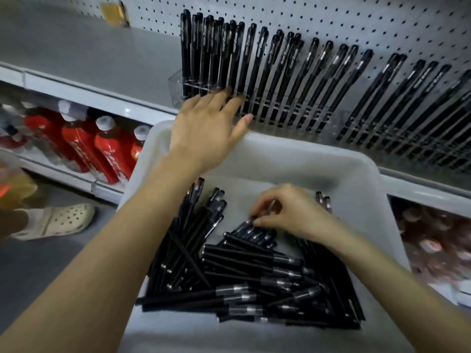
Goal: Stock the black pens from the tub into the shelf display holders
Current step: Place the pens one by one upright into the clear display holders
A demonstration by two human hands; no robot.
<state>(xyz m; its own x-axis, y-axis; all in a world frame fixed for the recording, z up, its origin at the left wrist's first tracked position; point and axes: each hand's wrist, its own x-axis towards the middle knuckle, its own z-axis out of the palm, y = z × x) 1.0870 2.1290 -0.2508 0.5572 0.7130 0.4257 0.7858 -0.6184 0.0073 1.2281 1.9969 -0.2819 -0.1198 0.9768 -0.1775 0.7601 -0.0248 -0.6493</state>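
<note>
A white plastic tub (293,159) in front of me holds a loose pile of several black pens (249,273). My right hand (285,212) is down in the tub, fingertips pinching the end of one black pen at the top of the pile. My left hand (206,123) reaches over the tub's far rim with fingers spread straight, its tips touching the clear display holder (178,82) at its left end. Many black pens (280,70) stand upright in the holder's slots along the pegboard, and more fill a second holder (397,131) to the right.
A white pegboard (331,19) backs the shelf. Red bottles with white caps (107,146) lie on the lower shelf at left. A foot in a white perforated clog (61,220) stands on the grey floor at left. Blurred packaged goods (433,238) sit low at right.
</note>
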